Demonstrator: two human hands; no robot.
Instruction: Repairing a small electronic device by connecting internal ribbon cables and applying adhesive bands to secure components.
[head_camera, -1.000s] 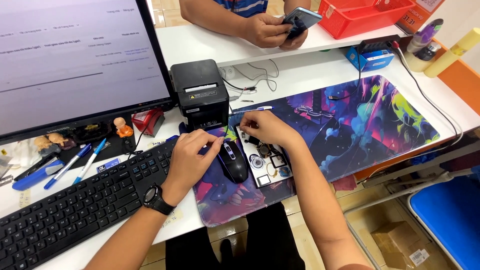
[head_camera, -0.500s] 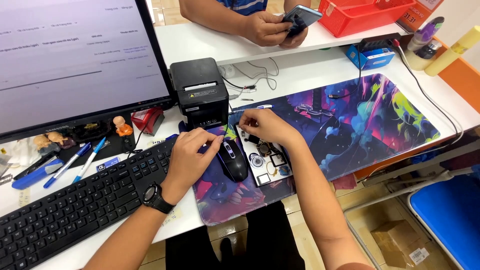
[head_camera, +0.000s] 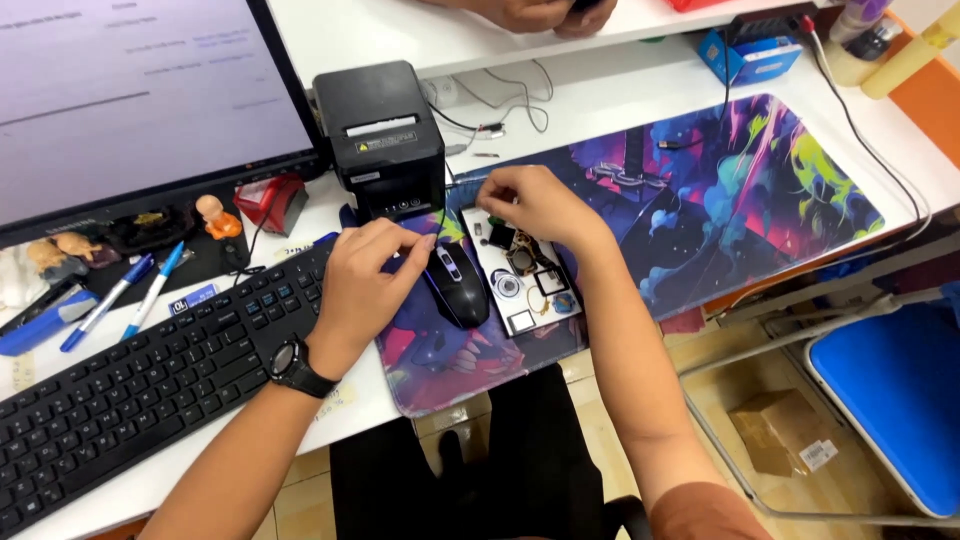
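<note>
The left hand (head_camera: 365, 285), a black watch on its wrist, rests half-curled on the colourful desk mat (head_camera: 760, 190), fingertips just beside the black mouse (head_camera: 460, 285); it grips nothing visible. Right of the mouse lies a white tray (head_camera: 520, 280) of small parts: rings, a square frame, dark chips too small to tell apart. The right hand (head_camera: 535, 205) covers the tray's far end with fingers pinched together; whether they hold a part is hidden. Left of the mat a black keyboard (head_camera: 140, 370) runs off the edge. Beyond stands a black receipt printer (head_camera: 380, 135). Another person's hand (head_camera: 540, 12) is cut off at the top.
</note>
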